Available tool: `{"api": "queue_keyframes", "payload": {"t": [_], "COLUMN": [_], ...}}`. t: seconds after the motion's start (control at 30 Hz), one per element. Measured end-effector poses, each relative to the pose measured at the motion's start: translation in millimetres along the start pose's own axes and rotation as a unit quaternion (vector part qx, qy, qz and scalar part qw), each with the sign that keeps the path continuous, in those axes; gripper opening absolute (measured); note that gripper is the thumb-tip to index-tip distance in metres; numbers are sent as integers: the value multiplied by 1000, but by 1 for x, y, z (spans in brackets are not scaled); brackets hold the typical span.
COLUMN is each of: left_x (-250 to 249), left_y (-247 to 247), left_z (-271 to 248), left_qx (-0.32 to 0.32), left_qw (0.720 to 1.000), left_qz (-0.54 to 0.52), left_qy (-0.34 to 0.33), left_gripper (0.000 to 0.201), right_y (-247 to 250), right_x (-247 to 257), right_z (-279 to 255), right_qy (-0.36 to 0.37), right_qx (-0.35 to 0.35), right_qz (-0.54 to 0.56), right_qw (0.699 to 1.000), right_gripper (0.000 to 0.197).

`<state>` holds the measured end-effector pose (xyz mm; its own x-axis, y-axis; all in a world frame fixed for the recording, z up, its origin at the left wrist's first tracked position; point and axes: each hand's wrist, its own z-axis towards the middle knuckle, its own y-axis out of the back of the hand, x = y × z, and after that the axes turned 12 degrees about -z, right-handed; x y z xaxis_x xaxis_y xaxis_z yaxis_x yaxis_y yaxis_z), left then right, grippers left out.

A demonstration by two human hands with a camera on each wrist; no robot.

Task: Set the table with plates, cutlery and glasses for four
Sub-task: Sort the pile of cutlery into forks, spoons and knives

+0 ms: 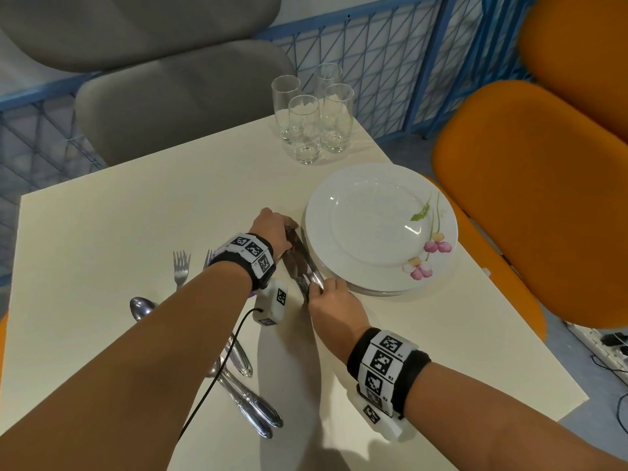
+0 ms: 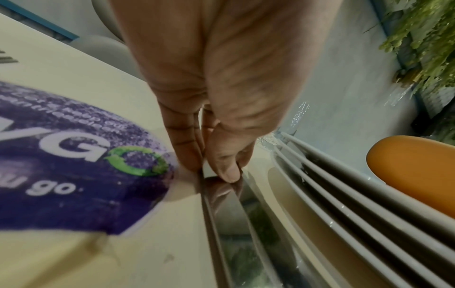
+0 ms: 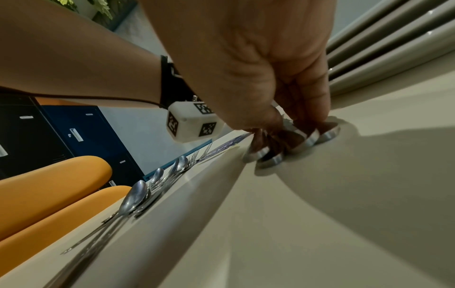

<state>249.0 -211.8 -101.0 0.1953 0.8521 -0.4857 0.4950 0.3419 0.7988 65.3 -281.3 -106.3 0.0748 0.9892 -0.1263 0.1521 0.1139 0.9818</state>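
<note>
Several table knives (image 1: 299, 258) lie bunched on the cream table (image 1: 102, 232), right against the left side of a stack of white flowered plates (image 1: 373, 226). My left hand (image 1: 289, 230) pinches the blade ends; the left wrist view shows thumb and fingers (image 2: 183, 155) closed on the blades (image 2: 226, 204) beside the plate stack (image 2: 344, 194). My right hand (image 1: 321, 288) grips the handle ends, whose round butts (image 3: 327, 134) stick out below the curled fingers (image 3: 310, 109). Several clear glasses (image 1: 312, 113) stand together at the table's far edge.
Forks (image 1: 181, 266) and spoons (image 1: 141, 307) lie under my left forearm, handles toward me (image 1: 251, 402). A purple printed label (image 2: 74, 165) lies by the left hand. A grey chair (image 1: 170, 107) stands beyond the table, an orange chair (image 1: 526, 198) on the right. The table edge runs just right of the plates.
</note>
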Motion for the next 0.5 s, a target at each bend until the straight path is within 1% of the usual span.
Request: {"api": "queue_keyframes", "payload": {"t": [0.03, 0.1, 0.13, 0.17, 0.2, 0.23, 0.27, 0.3, 0.33, 0.43, 0.5], "left_x": [-1, -2, -2, -2, -3, -2, -2, -1, -1, -1, -3], "left_y": [0, 1, 2, 2, 2, 2, 2, 2, 1, 2, 5], "left_z": [0, 0, 0, 0, -1, -1, -1, -1, -1, -1, -2], "left_qx": [2, 2, 2, 1, -1, -3, -6, -9, -11, -6, 0], "left_qw": [1000, 1000, 1000, 1000, 1000, 1000, 1000, 1000, 999, 999, 999], "left_qz": [5, 3, -2, -7, -11, -14, -16, -18, -21, -23, -15], "left_qy": [-2, 2, 6, 8, 12, 15, 18, 22, 25, 33, 35], "left_gripper": [49, 49, 48, 48, 47, 46, 46, 46, 47, 52, 54], "right_y": [0, 1, 7, 11, 14, 13, 11, 12, 12, 3, 4], "right_x": [0, 1, 1, 1, 0, -1, -1, -1, -1, 0, 0], "right_z": [0, 2, 2, 1, 2, 4, 4, 4, 3, 5, 4], "right_qy": [2, 6, 8, 18, 32, 41, 36, 17, 6, 27, 18], "right_qx": [18, 31, 26, 37, 64, 80, 78, 76, 76, 59, 47], "right_qz": [5, 19, 10, -6, -12, -25, -33, -28, -26, -44, -39], "right_qw": [1000, 999, 1000, 999, 997, 996, 996, 997, 997, 997, 998], "right_gripper": [33, 35, 37, 40, 38, 30, 21, 18, 19, 20, 26]}}
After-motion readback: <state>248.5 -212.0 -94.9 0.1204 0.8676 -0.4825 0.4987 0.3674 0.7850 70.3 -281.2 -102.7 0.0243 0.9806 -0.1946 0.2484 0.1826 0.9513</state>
